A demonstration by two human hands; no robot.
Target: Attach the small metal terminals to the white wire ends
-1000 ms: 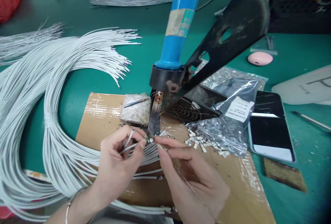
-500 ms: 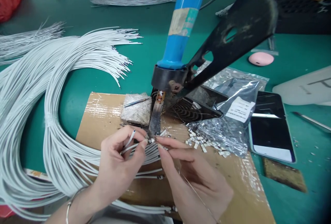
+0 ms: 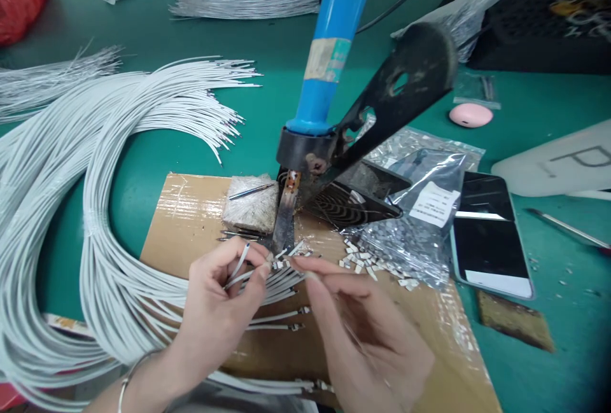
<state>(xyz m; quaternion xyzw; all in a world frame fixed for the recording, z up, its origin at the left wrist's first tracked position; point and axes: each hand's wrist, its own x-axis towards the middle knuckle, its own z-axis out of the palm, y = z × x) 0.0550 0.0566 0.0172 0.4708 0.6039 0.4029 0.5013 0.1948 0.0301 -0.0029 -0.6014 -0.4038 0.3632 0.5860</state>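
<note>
My left hand (image 3: 224, 311) is closed on a white cable (image 3: 237, 278), whose second end sticks up above the fingers. A tiny white connector piece (image 3: 280, 265) shows at its fingertips, just below the flat tip (image 3: 285, 222) of a blue-handled soldering iron (image 3: 312, 76). Opposite, my right hand (image 3: 367, 330) pinches a thin solder wire (image 3: 354, 336) that trails down across the palm. Whether the wire touches the connector is too small to tell. More white cables (image 3: 281, 282) lie under the hands, some with small pieces on their ends.
A black stand (image 3: 401, 82) holds the iron over a cardboard sheet (image 3: 181, 216). A cleaning pad (image 3: 252, 209) with a metal pick sits left of the tip. Loose white pieces (image 3: 360, 259), a plastic bag (image 3: 415, 235) and a phone (image 3: 491, 241) are right. A large cable bundle (image 3: 95, 222) curves at left.
My right fingertips have drawn slightly right, away from the iron's tip. My left hand stays nearly in place with the cable. The view has shifted a little.
</note>
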